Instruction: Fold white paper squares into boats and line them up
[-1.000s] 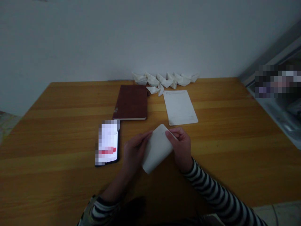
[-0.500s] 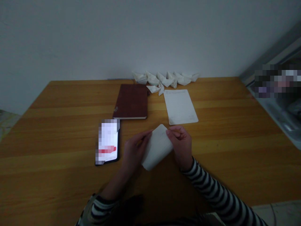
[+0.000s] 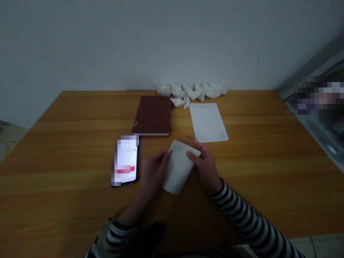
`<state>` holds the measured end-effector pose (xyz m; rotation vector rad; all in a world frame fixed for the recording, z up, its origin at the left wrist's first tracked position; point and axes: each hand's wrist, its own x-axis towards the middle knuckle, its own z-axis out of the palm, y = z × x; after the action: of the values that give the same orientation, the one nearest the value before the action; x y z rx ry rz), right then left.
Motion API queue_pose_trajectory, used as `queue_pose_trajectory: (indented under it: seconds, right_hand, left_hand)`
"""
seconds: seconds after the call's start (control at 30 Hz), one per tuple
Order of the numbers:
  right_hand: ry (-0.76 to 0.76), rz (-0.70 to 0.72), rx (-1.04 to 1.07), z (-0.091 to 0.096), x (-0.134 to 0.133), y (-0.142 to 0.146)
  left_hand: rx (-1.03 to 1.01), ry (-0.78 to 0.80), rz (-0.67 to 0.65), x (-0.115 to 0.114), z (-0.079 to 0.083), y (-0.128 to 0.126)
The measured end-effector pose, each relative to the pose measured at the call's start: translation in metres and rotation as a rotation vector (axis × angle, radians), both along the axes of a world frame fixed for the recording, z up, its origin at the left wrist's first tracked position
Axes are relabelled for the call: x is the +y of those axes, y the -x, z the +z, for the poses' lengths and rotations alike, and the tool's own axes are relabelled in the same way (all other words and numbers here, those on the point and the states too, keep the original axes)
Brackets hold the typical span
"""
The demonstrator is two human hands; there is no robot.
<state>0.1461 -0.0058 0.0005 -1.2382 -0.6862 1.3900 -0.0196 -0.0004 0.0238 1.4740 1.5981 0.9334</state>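
Observation:
A white sheet of paper (image 3: 177, 170) is held between my two hands above the table, its top tipped away from me. My left hand (image 3: 154, 170) pinches its left edge between thumb and fingers. At the upper right, my right hand (image 3: 206, 165) grips the sheet with the thumb on the near face and the fingers behind. Beyond my right hand lies a lined sheet of paper (image 3: 209, 122), flat on the wood. A phone (image 3: 125, 160) with a lit screen rests to the left of my left hand.
A dark red notebook (image 3: 152, 115) lies closed behind the phone. Several folded paper boats (image 3: 192, 91) stand along the wall at the back of the wooden table (image 3: 67, 143). Past the table's right edge is a blurred-out area (image 3: 319, 96).
The held sheet has turned more upright, its upper right corner now showing past my right thumb. My right-hand fingers have spread a little behind it. The view has shifted slightly.

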Motion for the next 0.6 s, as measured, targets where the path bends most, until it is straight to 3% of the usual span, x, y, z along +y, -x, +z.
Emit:
queue_pose_trajectory:
  seconds: [0.13, 0.6]
  right_hand:
    - [0.047, 0.099, -0.012, -0.002, 0.0, -0.001]
    - [-0.122, 0.111, -0.084, -0.001, 0.003, -0.013]
  left_hand:
    - [0.004, -0.029, 0.036, -0.001, 0.002, 0.001]
    - [-0.039, -0.026, 0.111, 0.003, -0.001, 0.009]
